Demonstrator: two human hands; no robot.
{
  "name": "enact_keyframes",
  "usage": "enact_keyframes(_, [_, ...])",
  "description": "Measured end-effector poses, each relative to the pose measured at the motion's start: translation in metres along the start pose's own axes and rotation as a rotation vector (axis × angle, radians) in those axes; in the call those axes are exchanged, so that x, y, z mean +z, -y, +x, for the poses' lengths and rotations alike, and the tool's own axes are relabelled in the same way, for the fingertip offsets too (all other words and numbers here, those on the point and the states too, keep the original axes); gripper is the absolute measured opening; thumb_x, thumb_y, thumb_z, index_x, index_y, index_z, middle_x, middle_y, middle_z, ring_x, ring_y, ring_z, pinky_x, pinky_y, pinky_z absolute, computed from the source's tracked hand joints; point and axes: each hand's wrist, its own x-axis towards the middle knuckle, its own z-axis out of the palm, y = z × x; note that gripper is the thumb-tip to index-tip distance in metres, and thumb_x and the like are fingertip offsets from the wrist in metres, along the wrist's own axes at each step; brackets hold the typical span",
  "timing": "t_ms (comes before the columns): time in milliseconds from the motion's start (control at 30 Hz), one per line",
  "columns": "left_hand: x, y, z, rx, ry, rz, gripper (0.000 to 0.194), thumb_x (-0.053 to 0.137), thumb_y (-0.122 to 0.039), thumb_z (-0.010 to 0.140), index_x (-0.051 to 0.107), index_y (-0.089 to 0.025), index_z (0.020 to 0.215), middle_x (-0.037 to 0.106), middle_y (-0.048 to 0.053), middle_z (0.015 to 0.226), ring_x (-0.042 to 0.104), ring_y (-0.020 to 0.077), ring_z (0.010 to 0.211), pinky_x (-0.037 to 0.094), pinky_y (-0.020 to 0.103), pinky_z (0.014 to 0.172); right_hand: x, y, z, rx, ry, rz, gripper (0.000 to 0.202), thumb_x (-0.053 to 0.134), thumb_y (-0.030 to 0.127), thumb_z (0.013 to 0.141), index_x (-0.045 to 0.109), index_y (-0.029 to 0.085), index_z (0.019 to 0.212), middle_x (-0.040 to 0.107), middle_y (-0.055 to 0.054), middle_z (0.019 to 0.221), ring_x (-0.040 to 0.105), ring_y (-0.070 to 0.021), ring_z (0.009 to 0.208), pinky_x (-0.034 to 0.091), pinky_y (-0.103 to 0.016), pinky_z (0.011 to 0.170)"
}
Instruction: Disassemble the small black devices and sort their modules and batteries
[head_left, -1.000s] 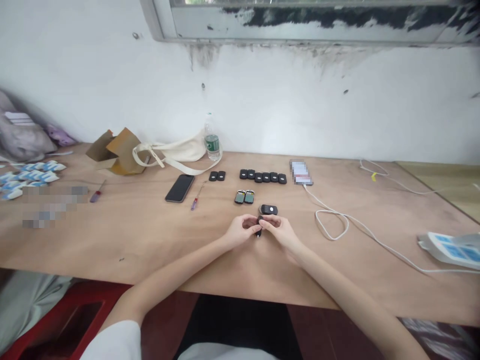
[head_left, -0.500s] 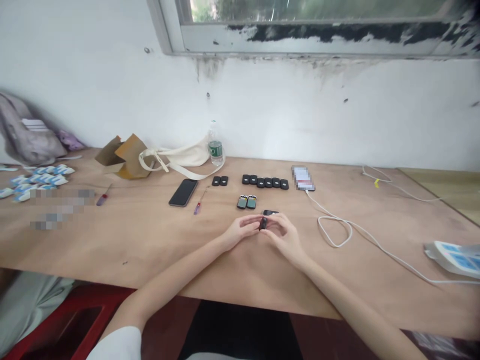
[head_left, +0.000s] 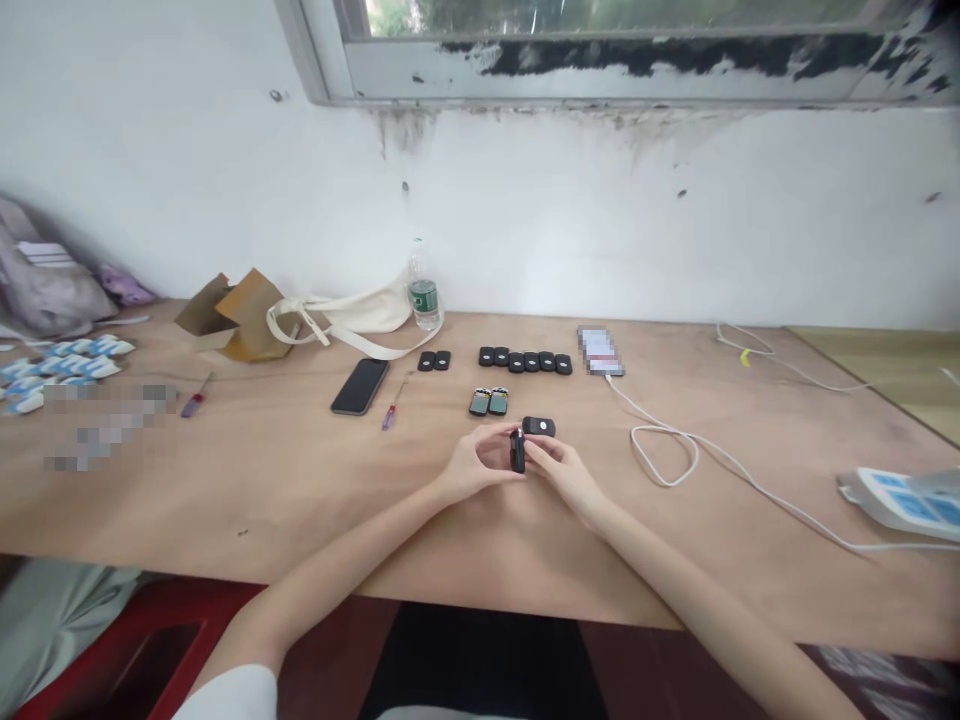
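Black fob [head_left: 517,452]: held nearly upright between the hands, over the table [head_left: 525,560]; its finer parts are too small to be made out.
Left hand [head_left: 478,465]: its thumb and fingers are curved round the fob, which is gripped by its near and far ends.
Right hand [head_left: 566,472]: its fingertips are laid against the fob's right side; whether it is pinched there cannot be told.
Grip: with so little surface held, the fob could be dropped if it were pressed unevenly from the right.
White cable [head_left: 679,485]: looped well right of the right hand; if snagged by that forearm, the charging phone [head_left: 602,352] beyond could be dragged.
Lying fob [head_left: 537,427]: set flat just beyond the right fingertips; it could be nudged by a forward push.
Opened fobs [head_left: 480,402]: two, placed beyond the left hand, with inner faces exposed; these could be scratched if brushed.
Screwdriver [head_left: 388,416]: laid left of and beyond the left hand.
Closed fobs [head_left: 532,362]: six, lined up beyond both hands.
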Motion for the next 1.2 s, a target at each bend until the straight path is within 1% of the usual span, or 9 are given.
enact_keyframes(133, [-0.003, -0.005, -0.002, 0.061, 0.036, 0.119, 0.066, 0.083, -0.021, 0.058, 0.06, -0.024, 0.12, 0.055, 0.008, 0.129, 0.049, 0.0264, 0.122, 0.035, 0.04, 0.108, -0.002, 0.002, -0.002, 0.062, 0.048, 0.059, 0.041, 0.074, 0.043, 0.067, 0.069, 0.019, 0.1, 0.069, -0.007, 0.105, 0.064, -0.0233, 0.099, 0.053, -0.035, 0.085])
enact_keyframes(267, [-0.01, -0.004, 0.0, 0.018, 0.149, 0.043, 0.094, 0.085, -0.019, 0.053, 0.042, -0.028, 0.136, 0.046, 0.01, 0.138, 0.039, 0.0279, 0.13, 0.031, 0.043, 0.111, -0.002, 0.005, -0.004, -0.019, 0.026, -0.041, 0.038, 0.078, 0.035, 0.062, 0.069, 0.019, 0.095, 0.071, -0.007, 0.099, 0.065, -0.0223, 0.095, 0.052, -0.035, 0.086])
enact_keyframes(333, [-0.012, 0.0, 0.001, -0.088, 0.188, -0.079, 0.103, 0.085, -0.018, 0.054, 0.032, -0.029, 0.142, 0.047, 0.013, 0.136, 0.044, 0.0285, 0.127, 0.038, 0.044, 0.105, -0.001, 0.007, -0.004, -0.059, 0.028, -0.067, 0.037, 0.078, 0.034, 0.062, 0.068, 0.018, 0.094, 0.071, -0.007, 0.097, 0.066, -0.0219, 0.093, 0.051, -0.035, 0.087])
enact_keyframes(400, [-0.012, 0.005, 0.002, -0.168, 0.238, -0.155, 0.095, 0.083, -0.019, 0.057, 0.036, -0.027, 0.14, 0.052, 0.014, 0.131, 0.054, 0.0286, 0.117, 0.046, 0.043, 0.097, 0.001, 0.009, -0.005, -0.072, 0.016, -0.061, 0.038, 0.078, 0.035, 0.062, 0.067, 0.019, 0.095, 0.071, -0.006, 0.094, 0.066, -0.022, 0.091, 0.053, -0.036, 0.085])
enact_keyframes(467, [-0.009, 0.01, 0.002, -0.172, 0.258, -0.174, 0.083, 0.082, -0.02, 0.06, 0.045, -0.023, 0.134, 0.056, 0.015, 0.126, 0.06, 0.0271, 0.107, 0.05, 0.041, 0.09, 0.002, 0.01, -0.005, -0.052, 0.003, -0.036, 0.041, 0.078, 0.037, 0.061, 0.066, 0.02, 0.097, 0.071, -0.005, 0.09, 0.066, -0.0226, 0.09, 0.055, -0.036, 0.081])
enact_keyframes(633, [-0.004, 0.02, 0.0, -0.147, 0.202, -0.165, 0.072, 0.081, -0.024, 0.062, 0.05, -0.017, 0.127, 0.062, 0.015, 0.118, 0.065, 0.0251, 0.098, 0.052, 0.04, 0.087, 0.002, 0.006, -0.004, 0.009, 0.004, 0.011, 0.043, 0.076, 0.044, 0.062, 0.067, 0.02, 0.096, 0.071, -0.006, 0.091, 0.066, -0.0244, 0.092, 0.058, -0.037, 0.075])
enact_keyframes(900, [-0.004, 0.013, -0.001, -0.149, 0.204, -0.145, 0.062, 0.076, -0.031, 0.07, 0.055, -0.018, 0.126, 0.059, 0.012, 0.125, 0.059, 0.0283, 0.111, 0.047, 0.042, 0.097, -0.001, 0.008, -0.005, -0.15, -0.027, -0.266, 0.037, 0.07, 0.043, 0.07, 0.067, 0.017, 0.096, 0.072, -0.009, 0.094, 0.068, -0.0232, 0.088, 0.054, -0.038, 0.084])
enact_keyframes(1033, [-0.002, 0.007, -0.002, -0.163, 0.126, -0.134, 0.056, 0.075, -0.035, 0.069, 0.06, -0.018, 0.12, 0.061, 0.009, 0.123, 0.057, 0.029, 0.114, 0.045, 0.043, 0.1, -0.001, 0.006, -0.004, -0.138, 0.015, -0.212, 0.04, 0.07, 0.044, 0.07, 0.067, 0.017, 0.099, 0.072, -0.009, 0.095, 0.068, -0.0227, 0.087, 0.054, -0.037, 0.084])
enact_keyframes(1200, [0.002, 0.005, -0.004, -0.2, 0.037, -0.159, 0.061, 0.081, -0.033, 0.06, 0.063, -0.014, 0.115, 0.066, 0.01, 0.115, 0.062, 0.0285, 0.106, 0.046, 0.045, 0.099, -0.002, 0.003, -0.001, -0.092, 0.031, -0.119, 0.04, 0.076, 0.041, 0.063, 0.068, 0.017, 0.094, 0.072, -0.008, 0.094, 0.068, -0.0237, 0.088, 0.053, -0.038, 0.084])
